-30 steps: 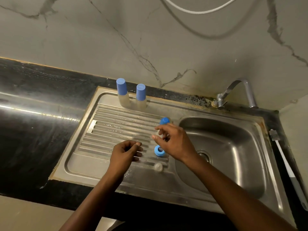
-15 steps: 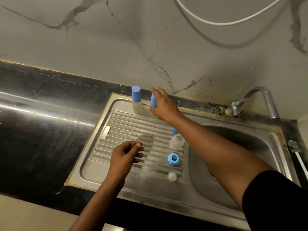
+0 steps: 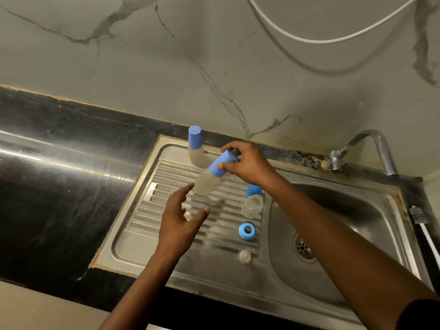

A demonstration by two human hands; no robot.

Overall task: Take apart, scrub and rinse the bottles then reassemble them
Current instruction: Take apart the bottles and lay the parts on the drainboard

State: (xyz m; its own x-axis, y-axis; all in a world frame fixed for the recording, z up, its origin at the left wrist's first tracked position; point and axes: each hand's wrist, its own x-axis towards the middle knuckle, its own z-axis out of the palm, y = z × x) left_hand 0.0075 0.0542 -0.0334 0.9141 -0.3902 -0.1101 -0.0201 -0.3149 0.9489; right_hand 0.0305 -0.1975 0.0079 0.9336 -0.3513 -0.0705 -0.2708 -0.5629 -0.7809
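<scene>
— Where's the bottle (image 3: 206,183)?
— Tilted above the steel drainboard (image 3: 133,246). The right hand (image 3: 247,163) grips its blue cap (image 3: 222,164); the left hand (image 3: 178,220) is spread open below. A second bottle (image 3: 195,148) stands by the black worktop (image 3: 59,186), under a veined marble wall (image 3: 166,67).

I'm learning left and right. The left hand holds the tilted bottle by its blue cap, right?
No. The head view shows the right hand holding the tilted bottle by its blue cap; the left hand is open near the bottle's base, gripping nothing.

Brush (image 3: 427,235) handle cut by right edge; blue cap (image 3: 252,190) half behind right arm (image 3: 309,210) — left hand (image 3: 181,217) blurred.
</scene>
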